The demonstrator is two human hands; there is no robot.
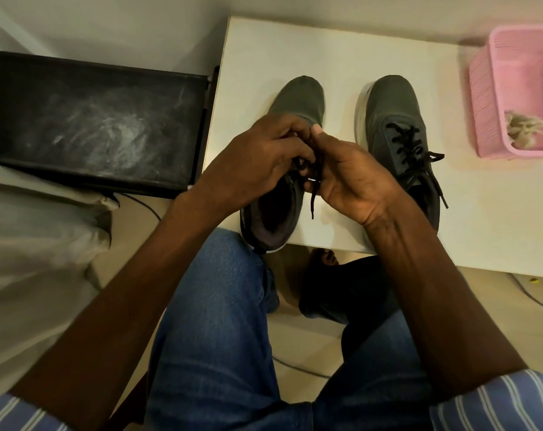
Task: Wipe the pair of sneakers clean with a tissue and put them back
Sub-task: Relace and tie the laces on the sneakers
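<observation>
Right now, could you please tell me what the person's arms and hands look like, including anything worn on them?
Both forearms are bare. The left hand and the right hand wear no gloves, and no rings or watch show. Each arm ends near the elbow in a rolled-up shirt sleeve: the left sleeve and the right sleeve are blue with thin white stripes.

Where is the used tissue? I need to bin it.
In the head view, the crumpled tissue lies inside the pink basket at the table's far right, beyond the right-hand sneaker.
</observation>
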